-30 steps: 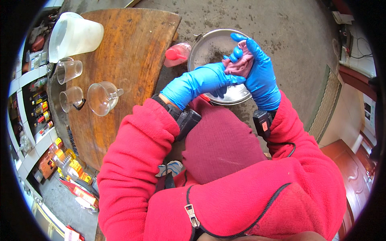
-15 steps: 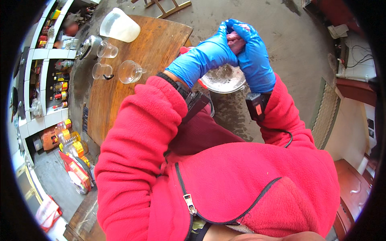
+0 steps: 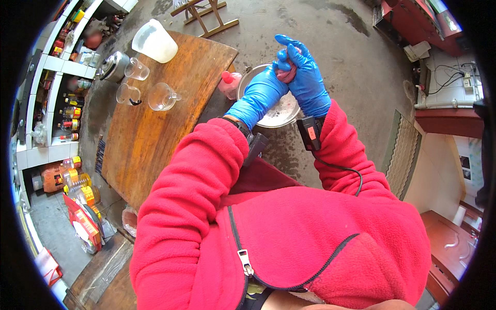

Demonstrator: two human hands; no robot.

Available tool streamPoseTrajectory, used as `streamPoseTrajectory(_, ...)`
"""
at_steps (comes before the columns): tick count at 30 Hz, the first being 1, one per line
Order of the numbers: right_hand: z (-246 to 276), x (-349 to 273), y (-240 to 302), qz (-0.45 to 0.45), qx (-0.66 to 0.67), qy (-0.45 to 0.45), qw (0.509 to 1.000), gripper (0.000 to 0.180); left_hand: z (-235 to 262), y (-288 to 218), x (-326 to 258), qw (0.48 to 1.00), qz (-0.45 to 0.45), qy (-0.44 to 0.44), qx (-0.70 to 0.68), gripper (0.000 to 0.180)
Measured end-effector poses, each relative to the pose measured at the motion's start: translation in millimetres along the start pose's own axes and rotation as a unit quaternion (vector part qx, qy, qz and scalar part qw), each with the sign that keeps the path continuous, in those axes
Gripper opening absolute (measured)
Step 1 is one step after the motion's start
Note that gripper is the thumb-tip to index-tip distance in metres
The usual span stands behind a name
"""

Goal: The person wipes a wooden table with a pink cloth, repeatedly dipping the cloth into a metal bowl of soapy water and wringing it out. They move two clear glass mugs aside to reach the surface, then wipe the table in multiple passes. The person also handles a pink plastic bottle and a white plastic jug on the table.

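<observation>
Both hands wear blue gloves and hold a pink, bunched-up cloth (image 3: 287, 74) between them, much of it hidden by the fingers. My left hand (image 3: 262, 93) is closed on its near left side. Wrapped round the right side is my right hand (image 3: 310, 85), with one finger sticking out to the left at the top. Under the hands stands a white bucket (image 3: 283, 123) of whitish, foamy liquid, partly covered by my gloves. Left of the bucket is a clear bottle with a red cap (image 3: 228, 77).
A wooden table (image 3: 155, 129) on the left carries a translucent white pitcher (image 3: 155, 41) and several clear cups, one of them a glass mug (image 3: 163, 97). A metal kettle (image 3: 114, 66) is at its left side. Beyond lies a wooden frame (image 3: 209, 20). Shelves (image 3: 51, 64) with bottles line the left.
My hands have come a little lower and left in the picture, and their grip on the cloth has shifted. The view has moved, so more of the bucket and bottle shows.
</observation>
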State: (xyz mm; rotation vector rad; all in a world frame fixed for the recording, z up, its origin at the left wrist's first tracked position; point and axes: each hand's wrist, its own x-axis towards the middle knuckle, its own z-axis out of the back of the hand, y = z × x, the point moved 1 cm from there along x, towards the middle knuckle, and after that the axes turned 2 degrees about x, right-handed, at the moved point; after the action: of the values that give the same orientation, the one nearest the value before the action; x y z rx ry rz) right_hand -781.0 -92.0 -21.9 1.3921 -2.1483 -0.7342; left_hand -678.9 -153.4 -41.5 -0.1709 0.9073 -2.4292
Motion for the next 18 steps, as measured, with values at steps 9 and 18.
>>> streamPoseTrajectory(9,16,11,-13,0.032,-0.262,-0.078,0.961,0.032,-15,28,15,0.981,0.031,0.008,-0.193,0.025)
streamPoseTrajectory(18,8,22,-8,-0.050,-0.021,-0.058,0.997,0.044,0,31,6,0.933,0.142,-0.030,-0.329,0.061)
